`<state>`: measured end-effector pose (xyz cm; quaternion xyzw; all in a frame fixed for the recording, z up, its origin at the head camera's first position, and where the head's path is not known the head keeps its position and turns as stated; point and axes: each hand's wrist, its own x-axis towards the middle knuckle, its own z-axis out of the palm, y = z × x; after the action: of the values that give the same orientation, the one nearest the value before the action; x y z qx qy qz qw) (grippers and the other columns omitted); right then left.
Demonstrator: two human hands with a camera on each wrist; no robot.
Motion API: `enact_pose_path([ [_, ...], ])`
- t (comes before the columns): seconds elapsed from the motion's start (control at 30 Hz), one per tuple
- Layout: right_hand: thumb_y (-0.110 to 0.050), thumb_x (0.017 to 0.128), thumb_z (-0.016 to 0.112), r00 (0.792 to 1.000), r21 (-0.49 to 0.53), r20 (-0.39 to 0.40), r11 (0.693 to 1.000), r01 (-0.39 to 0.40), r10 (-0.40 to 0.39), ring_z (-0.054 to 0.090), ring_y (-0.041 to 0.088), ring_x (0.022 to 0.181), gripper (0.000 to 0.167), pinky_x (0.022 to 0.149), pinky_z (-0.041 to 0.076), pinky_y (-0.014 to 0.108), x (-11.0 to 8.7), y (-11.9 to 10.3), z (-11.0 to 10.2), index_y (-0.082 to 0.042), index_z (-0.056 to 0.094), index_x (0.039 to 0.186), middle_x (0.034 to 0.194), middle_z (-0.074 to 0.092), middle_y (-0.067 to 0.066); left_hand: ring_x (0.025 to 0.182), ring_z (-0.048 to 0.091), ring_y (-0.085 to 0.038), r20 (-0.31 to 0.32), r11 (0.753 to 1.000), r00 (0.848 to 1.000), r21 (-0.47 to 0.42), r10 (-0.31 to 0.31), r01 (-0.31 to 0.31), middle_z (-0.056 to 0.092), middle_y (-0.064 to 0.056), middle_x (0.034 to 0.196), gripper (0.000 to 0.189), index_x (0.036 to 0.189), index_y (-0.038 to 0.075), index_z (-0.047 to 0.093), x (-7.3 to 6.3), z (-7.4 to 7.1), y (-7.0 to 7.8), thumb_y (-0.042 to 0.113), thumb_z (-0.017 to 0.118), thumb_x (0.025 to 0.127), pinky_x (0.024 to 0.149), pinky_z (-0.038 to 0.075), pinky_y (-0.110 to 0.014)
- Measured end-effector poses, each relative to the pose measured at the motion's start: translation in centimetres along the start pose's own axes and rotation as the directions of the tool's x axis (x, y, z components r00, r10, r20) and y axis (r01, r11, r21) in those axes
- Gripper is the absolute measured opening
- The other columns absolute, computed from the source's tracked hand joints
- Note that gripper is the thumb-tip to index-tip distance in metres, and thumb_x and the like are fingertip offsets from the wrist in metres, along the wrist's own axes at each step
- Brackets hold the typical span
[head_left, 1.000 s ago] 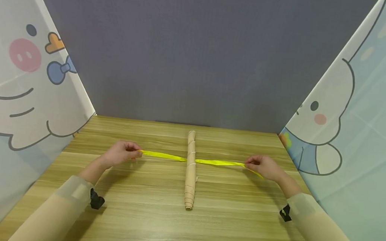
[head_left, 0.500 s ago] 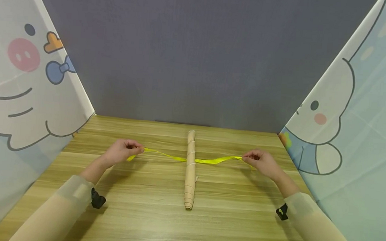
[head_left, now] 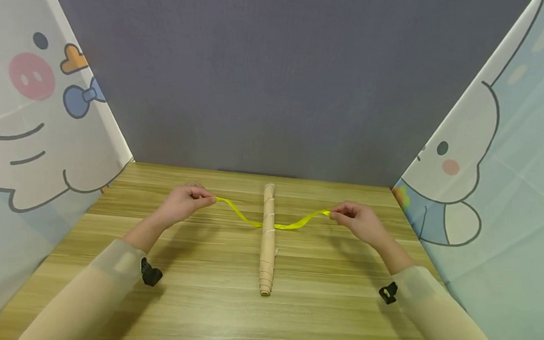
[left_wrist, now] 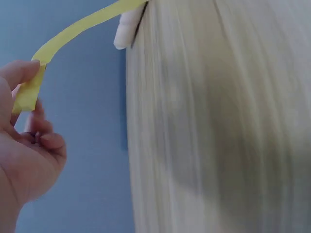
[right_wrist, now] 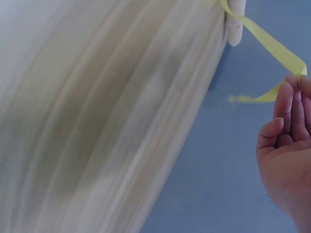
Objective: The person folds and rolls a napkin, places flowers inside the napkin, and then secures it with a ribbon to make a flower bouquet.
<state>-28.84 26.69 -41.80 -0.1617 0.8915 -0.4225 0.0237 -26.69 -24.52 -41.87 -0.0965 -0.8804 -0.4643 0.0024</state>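
A beige rolled-up sheet [head_left: 267, 254] lies lengthwise in the middle of the table, its layers showing at the near end. Under it passes a yellow ribbon [head_left: 296, 225], whose two sides rise in slack curves. My left hand [head_left: 185, 204] pinches the left side between thumb and fingers, raised over the table; a short tail [left_wrist: 28, 94] hangs past the grip in the left wrist view. On the other side, my right hand [head_left: 360, 222] pinches the right part, and a frayed loose end [right_wrist: 257, 98] sticks out from the fingers in the right wrist view.
The wood-grain table [head_left: 261, 327] meets a dark grey back panel [head_left: 278, 86]. Cloth walls with cartoon animals stand at the left [head_left: 43, 122] and right [head_left: 513, 181]. Each wrist carries a small black device [head_left: 151, 275].
Both hands have moved inward and up, away from the tabletop. The ribbon, nearly straight before, now curves with slack on both sides. The roll has stayed in place.
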Motion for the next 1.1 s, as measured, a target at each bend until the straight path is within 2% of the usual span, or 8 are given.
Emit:
enact_pose_path([
  [0.1, -0.034, 0.106, 0.076, 1.0, 0.004, -0.009, 1.0, 0.013, -0.013, 0.068, 0.028, 0.088, 0.024, 0.073, 0.055, 0.03, 0.3, -0.7, 0.3, -0.013, 0.082, 0.115, 0.096, 0.076, 0.002, 0.087, 0.051, -0.022, -0.006, 1.0, 1.0, 0.001, 0.016, -0.016, 0.071, -0.006, 0.105, 0.029, 0.121, 0.01, 0.085, 0.3, 0.2, 0.7, 0.033, 0.078, 0.105, 0.073, 0.044, -0.033],
  [0.27, -0.034, 0.107, 0.075, 1.0, 0.011, -0.004, 0.999, 0.031, -0.031, 0.068, 0.02, 0.085, 0.024, 0.074, 0.056, 0.031, 0.9, -2.0, 0.8, -0.013, 0.081, 0.116, 0.096, 0.076, 0.001, 0.077, 0.051, -0.022, 0.025, 0.999, 1.0, -0.034, 0.001, 0.0, 0.072, -0.003, 0.093, 0.033, 0.125, 0.008, 0.083, 0.7, 0.5, 1.7, 0.034, 0.077, 0.105, 0.065, 0.043, -0.03],
  [0.37, -0.034, 0.107, 0.075, 0.999, 0.026, 0.003, 0.999, 0.035, -0.035, 0.068, 0.018, 0.085, 0.023, 0.074, 0.057, 0.033, 1.2, -2.8, 1.1, -0.014, 0.081, 0.116, 0.097, 0.076, 0.002, 0.076, 0.056, -0.02, 0.043, 0.998, 0.999, -0.06, -0.01, 0.013, 0.073, -0.004, 0.091, 0.035, 0.125, 0.009, 0.083, 1.1, 0.9, 2.0, 0.037, 0.077, 0.105, 0.062, 0.044, -0.028],
  [0.57, -0.032, 0.107, 0.076, 0.999, 0.064, 0.015, 0.997, 0.05, -0.051, 0.069, 0.021, 0.087, 0.021, 0.072, 0.057, 0.032, 1.7, -3.9, 1.9, -0.014, 0.081, 0.117, 0.099, 0.077, 0.003, 0.07, 0.057, -0.017, 0.045, 0.995, 0.999, -0.096, -0.013, 0.017, 0.076, -0.013, 0.093, 0.03, 0.123, 0.017, 0.084, 1.9, 1.7, 2.9, 0.04, 0.076, 0.106, 0.057, 0.04, -0.027],
  [0.7, -0.03, 0.108, 0.074, 0.997, 0.095, 0.023, 0.993, 0.068, -0.07, 0.07, 0.023, 0.089, 0.021, 0.073, 0.058, 0.03, 2.1, -4.3, 2.8, -0.013, 0.08, 0.118, 0.101, 0.077, 0.005, 0.079, 0.067, -0.017, 0.046, 0.987, 0.999, -0.161, -0.002, 0.009, 0.079, -0.007, 0.095, 0.03, 0.124, 0.015, 0.083, 2.4, 2.3, 3.9, 0.037, 0.074, 0.107, 0.065, 0.05, -0.027],
  [0.83, -0.027, 0.11, 0.072, 0.993, 0.103, 0.031, 0.989, 0.108, -0.112, 0.07, 0.022, 0.091, 0.021, 0.076, 0.058, 0.029, 2.5, -4.9, 3.8, -0.01, 0.078, 0.119, 0.104, 0.076, 0.009, 0.088, 0.075, -0.014, 0.06, 0.971, 0.998, -0.24, 0.009, 0.005, 0.082, -0.002, 0.099, 0.031, 0.128, 0.007, 0.08, 2.9, 3.3, 5.2, 0.03, 0.072, 0.109, 0.077, 0.058, -0.027],
  [0.97, -0.026, 0.11, 0.07, 0.988, 0.104, 0.048, 0.984, 0.143, -0.148, 0.07, 0.021, 0.092, 0.018, 0.076, 0.058, 0.031, 3.0, -5.8, 4.9, -0.011, 0.077, 0.118, 0.105, 0.076, 0.013, 0.094, 0.078, -0.014, 0.068, 0.959, 0.997, -0.284, 0.028, -0.008, 0.083, -0.007, 0.107, 0.03, 0.13, 0.003, 0.078, 3.4, 4.5, 6.2, 0.025, 0.071, 0.11, 0.081, 0.061, -0.027],
  [1.1, -0.022, 0.11, 0.07, 0.98, 0.121, 0.066, 0.977, 0.178, -0.186, 0.069, 0.018, 0.09, 0.014, 0.076, 0.056, 0.032, 3.4, -6.9, 5.8, -0.011, 0.076, 0.118, 0.105, 0.076, 0.011, 0.103, 0.08, -0.026, 0.063, 0.947, 0.996, -0.32, 0.063, -0.039, 0.082, -0.017, 0.115, 0.029, 0.13, 0.001, 0.078, 4.0, 5.6, 6.7, 0.021, 0.07, 0.11, 0.083, 0.062, -0.027],
])
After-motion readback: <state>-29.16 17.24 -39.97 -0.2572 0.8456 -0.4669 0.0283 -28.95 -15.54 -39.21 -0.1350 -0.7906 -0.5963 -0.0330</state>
